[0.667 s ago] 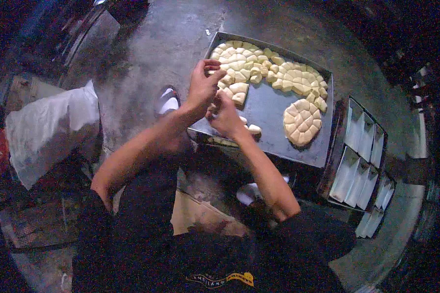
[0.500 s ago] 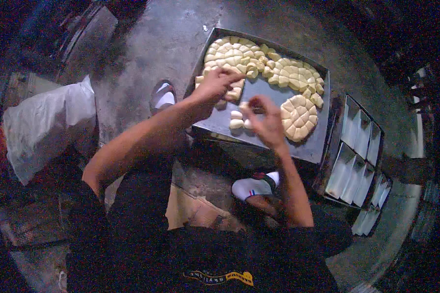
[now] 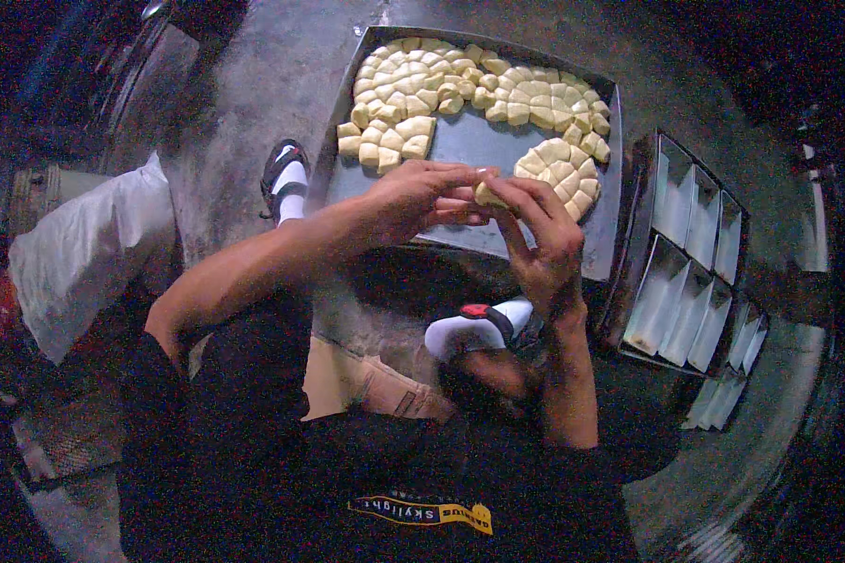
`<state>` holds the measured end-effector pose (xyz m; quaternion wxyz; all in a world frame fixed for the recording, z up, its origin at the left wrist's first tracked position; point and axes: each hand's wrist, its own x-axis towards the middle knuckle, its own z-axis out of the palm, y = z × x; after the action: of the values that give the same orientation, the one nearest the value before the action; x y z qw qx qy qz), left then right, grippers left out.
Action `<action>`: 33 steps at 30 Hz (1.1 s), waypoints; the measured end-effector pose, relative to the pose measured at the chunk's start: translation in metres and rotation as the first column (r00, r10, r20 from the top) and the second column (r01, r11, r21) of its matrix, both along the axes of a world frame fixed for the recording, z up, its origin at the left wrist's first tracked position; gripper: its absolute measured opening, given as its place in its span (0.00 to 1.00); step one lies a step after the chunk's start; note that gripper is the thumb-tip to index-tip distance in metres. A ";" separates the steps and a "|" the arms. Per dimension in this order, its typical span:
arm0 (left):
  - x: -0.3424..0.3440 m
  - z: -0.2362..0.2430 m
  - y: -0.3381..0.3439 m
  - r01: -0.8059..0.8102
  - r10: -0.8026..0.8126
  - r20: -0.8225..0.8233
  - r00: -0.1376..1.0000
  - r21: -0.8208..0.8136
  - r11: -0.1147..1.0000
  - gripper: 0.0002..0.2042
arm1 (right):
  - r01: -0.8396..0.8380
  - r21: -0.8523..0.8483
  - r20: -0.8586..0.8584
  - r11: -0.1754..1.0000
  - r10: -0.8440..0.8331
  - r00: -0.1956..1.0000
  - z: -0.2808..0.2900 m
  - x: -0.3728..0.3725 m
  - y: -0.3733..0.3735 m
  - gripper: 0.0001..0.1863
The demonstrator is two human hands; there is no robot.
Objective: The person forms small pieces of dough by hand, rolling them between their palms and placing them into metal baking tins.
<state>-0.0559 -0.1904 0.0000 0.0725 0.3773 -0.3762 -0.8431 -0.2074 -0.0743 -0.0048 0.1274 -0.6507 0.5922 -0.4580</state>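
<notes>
My two hands meet over the near edge of the baking tray (image 3: 460,155). The left hand (image 3: 418,199) reaches in from the left on a long, bare forearm, its fingers curled and closed on a small piece of dough (image 3: 489,194). The right hand (image 3: 540,235) comes up from below with the wrist bent, fingers pointing up and left, and pinches the same piece from the other side. So both hands grip that one pale lump, held just above the tray's dark metal, between the two groups of dough.

The tray is a dark rectangular pan lying on the grey concrete floor (image 3: 244,84). In it I see many cut dough pieces (image 3: 413,89) packed close together in a band along the far side, from the left corner across to the right. A separate round cluster of dough (image 3: 559,174) sits near the right side, just beside my right hand. The middle and near part of the tray is bare.

To the right of the tray, a rack of narrow loaf tins (image 3: 690,263) stands on the floor, its compartments showing pale insides. A white sack (image 3: 84,253) lies well apart on the left.
</notes>
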 end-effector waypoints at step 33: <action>0.024 0.010 0.005 0.090 -0.113 -0.154 0.982 -0.144 0.985 0.20 | -0.064 0.089 0.251 0.994 0.040 0.967 0.001 -0.003 -0.002 0.08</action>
<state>-0.0318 -0.1856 0.0104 0.0853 0.2819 -0.4447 -0.8459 -0.2104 -0.0760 -0.0040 0.2440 -0.5964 0.5757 -0.5033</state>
